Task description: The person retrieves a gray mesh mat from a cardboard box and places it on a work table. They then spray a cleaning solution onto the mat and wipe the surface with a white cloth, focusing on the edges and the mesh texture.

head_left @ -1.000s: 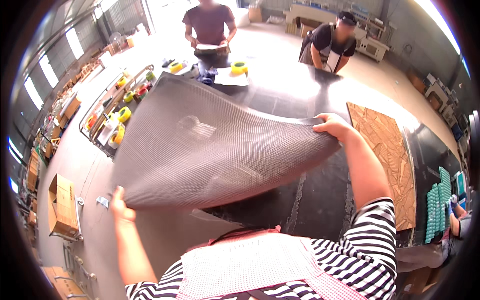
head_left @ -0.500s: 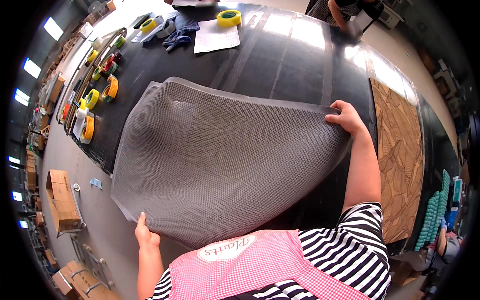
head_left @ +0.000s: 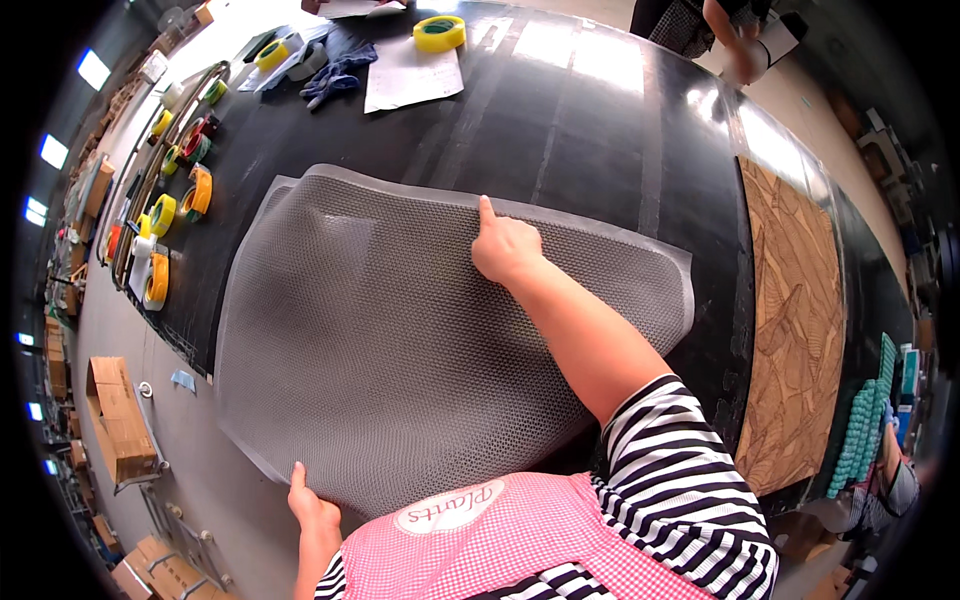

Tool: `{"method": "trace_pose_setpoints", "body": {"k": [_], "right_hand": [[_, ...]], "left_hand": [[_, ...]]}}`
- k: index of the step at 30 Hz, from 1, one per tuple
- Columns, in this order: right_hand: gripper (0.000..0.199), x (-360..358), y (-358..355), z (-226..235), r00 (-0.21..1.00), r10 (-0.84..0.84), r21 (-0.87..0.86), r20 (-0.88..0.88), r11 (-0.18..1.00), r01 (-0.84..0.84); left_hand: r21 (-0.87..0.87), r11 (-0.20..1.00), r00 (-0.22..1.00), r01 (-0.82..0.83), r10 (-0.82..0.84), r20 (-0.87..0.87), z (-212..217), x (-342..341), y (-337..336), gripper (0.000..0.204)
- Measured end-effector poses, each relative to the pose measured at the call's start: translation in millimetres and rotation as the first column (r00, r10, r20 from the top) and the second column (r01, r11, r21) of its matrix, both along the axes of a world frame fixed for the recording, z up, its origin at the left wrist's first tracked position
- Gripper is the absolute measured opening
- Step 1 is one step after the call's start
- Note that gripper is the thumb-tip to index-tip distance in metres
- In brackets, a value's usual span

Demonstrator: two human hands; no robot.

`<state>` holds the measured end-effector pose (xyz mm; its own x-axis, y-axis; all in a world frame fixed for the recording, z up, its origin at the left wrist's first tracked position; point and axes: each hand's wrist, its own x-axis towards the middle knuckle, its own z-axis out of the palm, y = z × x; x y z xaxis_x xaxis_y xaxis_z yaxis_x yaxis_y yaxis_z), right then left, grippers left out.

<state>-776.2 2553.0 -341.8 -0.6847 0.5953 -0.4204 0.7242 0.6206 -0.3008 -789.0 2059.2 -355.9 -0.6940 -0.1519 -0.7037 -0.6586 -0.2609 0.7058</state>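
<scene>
A large grey honeycomb-textured mat (head_left: 400, 340) lies flat on the black worktable (head_left: 600, 130). My right hand (head_left: 505, 245) rests on the mat's far edge, index finger stretched out and pointing away, other fingers curled. My left hand (head_left: 312, 510) holds the mat's near edge, which hangs over the table's front, thumb on top.
Rolls of yellow and coloured tape (head_left: 160, 215) line a rack at the table's left. A yellow tape roll (head_left: 440, 32), paper sheets (head_left: 412, 75) and dark gloves (head_left: 335, 75) lie at the far end. A brown patterned board (head_left: 795, 310) lies at right. Another person (head_left: 730, 35) stands beyond. Cardboard boxes (head_left: 120, 420) sit on the floor.
The mat, held raised and curled a second ago, now lies flat on the table. My right hand moved from its right corner to the middle of the far edge.
</scene>
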Motion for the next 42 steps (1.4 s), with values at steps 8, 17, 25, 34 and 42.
{"method": "trace_pose_setpoints", "body": {"k": [8, 17, 25, 34, 42], "right_hand": [[0.066, 29.5, 8.8, -5.3, 1.0, 0.014, 0.013, 0.01, 1.0, -0.014], [0.082, 114.6, 28.7, 18.8, 0.983, -0.112, 0.072, 0.148, 0.992, 0.103], [0.085, 187.9, 60.0, 1.9, 0.985, -0.146, 0.146, -0.096, 0.976, 0.159], [0.056, 288.8, 36.9, -46.9, 0.486, -0.238, 0.198, -0.841, 0.701, 0.686], [0.064, 344.4, 29.5, -63.8, -0.006, -0.872, -0.859, -0.49, 0.484, -0.166]], "left_hand": [[0.018, 0.996, 0.996, 0.083, -0.083, 0.034, -2.9, -1.4, -3.0, 0.051], [0.004, 0.997, 0.997, 0.076, -0.076, 0.032, -5.5, -5.3, -6.9, 0.053], [0.023, 0.997, 0.997, 0.074, -0.074, -0.021, -6.5, -4.4, 2.9, 0.05], [0.052, 0.999, 0.993, 0.013, -0.007, -0.116, -15.8, 2.1, -1.2, 0.045], [0.065, 0.998, 0.966, 0.005, 0.012, -0.26, -18.4, 2.4, 8.5, 0.06]]}}
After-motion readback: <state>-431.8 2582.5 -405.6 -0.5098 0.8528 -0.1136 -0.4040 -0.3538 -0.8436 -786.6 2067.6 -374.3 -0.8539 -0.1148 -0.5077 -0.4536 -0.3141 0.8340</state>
